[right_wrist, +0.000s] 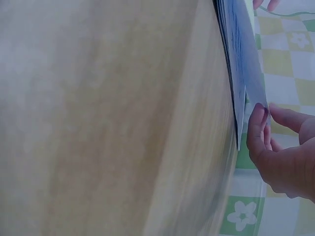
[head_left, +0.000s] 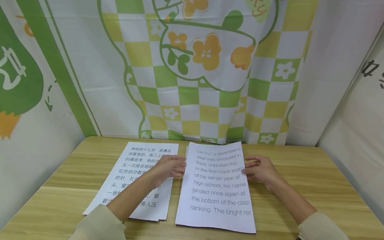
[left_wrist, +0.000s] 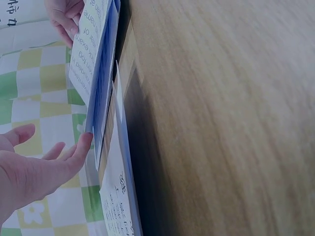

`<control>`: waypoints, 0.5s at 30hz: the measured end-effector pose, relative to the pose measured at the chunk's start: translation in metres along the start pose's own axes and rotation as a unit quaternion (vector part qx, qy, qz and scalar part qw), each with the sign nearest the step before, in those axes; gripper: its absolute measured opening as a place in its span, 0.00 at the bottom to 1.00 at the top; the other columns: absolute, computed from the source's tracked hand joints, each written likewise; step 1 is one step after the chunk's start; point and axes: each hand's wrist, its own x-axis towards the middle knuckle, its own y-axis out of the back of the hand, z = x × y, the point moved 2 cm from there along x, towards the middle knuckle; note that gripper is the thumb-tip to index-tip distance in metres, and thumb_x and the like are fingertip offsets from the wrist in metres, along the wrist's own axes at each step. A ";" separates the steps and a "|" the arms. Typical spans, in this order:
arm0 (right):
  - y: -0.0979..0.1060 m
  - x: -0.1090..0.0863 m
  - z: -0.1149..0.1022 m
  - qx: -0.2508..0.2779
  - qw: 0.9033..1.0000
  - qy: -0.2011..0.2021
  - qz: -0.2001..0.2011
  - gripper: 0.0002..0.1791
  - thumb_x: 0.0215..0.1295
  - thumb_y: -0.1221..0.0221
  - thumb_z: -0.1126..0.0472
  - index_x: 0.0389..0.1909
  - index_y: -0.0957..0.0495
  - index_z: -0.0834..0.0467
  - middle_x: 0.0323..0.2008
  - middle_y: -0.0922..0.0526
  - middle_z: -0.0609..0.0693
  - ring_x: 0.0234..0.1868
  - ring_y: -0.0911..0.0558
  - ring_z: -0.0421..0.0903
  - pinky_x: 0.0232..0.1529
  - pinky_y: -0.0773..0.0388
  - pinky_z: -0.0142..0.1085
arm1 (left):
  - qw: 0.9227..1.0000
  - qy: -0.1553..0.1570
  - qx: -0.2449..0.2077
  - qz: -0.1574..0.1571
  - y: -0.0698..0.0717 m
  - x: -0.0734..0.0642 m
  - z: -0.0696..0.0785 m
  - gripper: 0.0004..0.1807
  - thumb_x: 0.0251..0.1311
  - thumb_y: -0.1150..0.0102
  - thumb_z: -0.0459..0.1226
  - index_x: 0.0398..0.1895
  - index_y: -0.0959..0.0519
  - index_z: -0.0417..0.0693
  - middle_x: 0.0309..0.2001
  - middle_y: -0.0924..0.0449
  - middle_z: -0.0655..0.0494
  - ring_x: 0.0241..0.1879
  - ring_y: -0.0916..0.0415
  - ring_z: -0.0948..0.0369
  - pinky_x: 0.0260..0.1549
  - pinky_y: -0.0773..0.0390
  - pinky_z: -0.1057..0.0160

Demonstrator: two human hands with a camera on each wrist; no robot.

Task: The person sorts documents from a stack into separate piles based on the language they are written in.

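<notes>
A sheet with large English print (head_left: 217, 195) lies over a stack of paper in the middle of the table, its right side raised. My right hand (head_left: 262, 172) pinches that sheet's right edge between thumb and fingers; the right wrist view shows the sheet lifted off the stack (right_wrist: 235, 73). On the opposite side my left hand (head_left: 167, 169) holds its fingers loosely extended, fingertips at the sheet's left edge. In the left wrist view the thumb of this hand (left_wrist: 44, 169) stands apart from the paper. Under my left forearm lies a second pile of sheets with Chinese print (head_left: 143, 155), partly hidden.
Both piles lie on a wood-grain table (head_left: 306, 185). Behind it hangs a checkered cloth (head_left: 192, 112) with flowers, close to the far edge. White printed cloth panels (head_left: 370, 120) stand at the left and right sides.
</notes>
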 end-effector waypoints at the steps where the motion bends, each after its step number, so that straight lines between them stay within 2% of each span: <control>1: 0.000 0.001 0.000 -0.003 1.000 -0.002 0.003 0.36 0.60 0.34 0.79 0.69 0.35 0.75 0.41 0.17 0.57 0.34 0.16 0.42 0.38 0.11 0.36 | 1.000 -0.001 -0.002 -0.001 0.000 0.000 0.000 0.26 0.73 0.46 0.34 0.70 0.31 0.29 0.64 0.25 0.32 0.61 0.23 0.41 0.63 0.21 0.48; 9: -0.003 0.002 -0.001 -0.002 1.000 -0.007 -0.001 0.34 0.62 0.36 0.79 0.69 0.35 0.75 0.40 0.15 0.60 0.34 0.14 0.43 0.38 0.11 0.36 | 1.000 -0.001 -0.010 0.007 -0.001 0.003 0.001 0.25 0.72 0.46 0.33 0.69 0.30 0.29 0.62 0.24 0.32 0.60 0.22 0.42 0.62 0.20 0.48; 15: -0.005 0.001 -0.001 -0.017 1.000 -0.001 0.006 0.24 0.63 0.36 0.77 0.60 0.28 0.76 0.37 0.17 0.55 0.34 0.16 0.42 0.37 0.12 0.35 | 1.000 0.013 -0.009 0.025 0.003 0.006 -0.003 0.24 0.74 0.48 0.34 0.69 0.30 0.30 0.63 0.25 0.30 0.60 0.21 0.41 0.60 0.18 0.49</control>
